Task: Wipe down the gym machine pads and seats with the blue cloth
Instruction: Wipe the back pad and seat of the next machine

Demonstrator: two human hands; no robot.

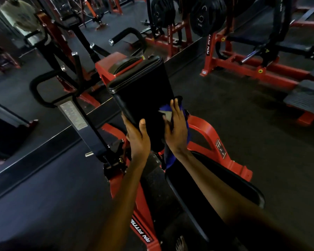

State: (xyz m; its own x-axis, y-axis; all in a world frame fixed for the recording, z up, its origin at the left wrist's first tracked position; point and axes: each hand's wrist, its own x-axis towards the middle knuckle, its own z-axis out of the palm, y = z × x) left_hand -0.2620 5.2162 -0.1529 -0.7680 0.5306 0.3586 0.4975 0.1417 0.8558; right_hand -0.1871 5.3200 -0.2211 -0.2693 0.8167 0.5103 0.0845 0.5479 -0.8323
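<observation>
Left hand fingers curled round pad left edge; right hand fingers straight, pressing blue cloth near right edge

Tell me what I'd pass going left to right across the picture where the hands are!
Black post with a label → left hand gripping the black pad → right hand pressing the blue cloth → red frame → grey step.

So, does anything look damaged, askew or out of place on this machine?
Nothing stands out. The left hand grips the edge of the black pad; the right hand presses the blue cloth flat on it. One pale patch on the cloth could be a tag or fold.
</observation>
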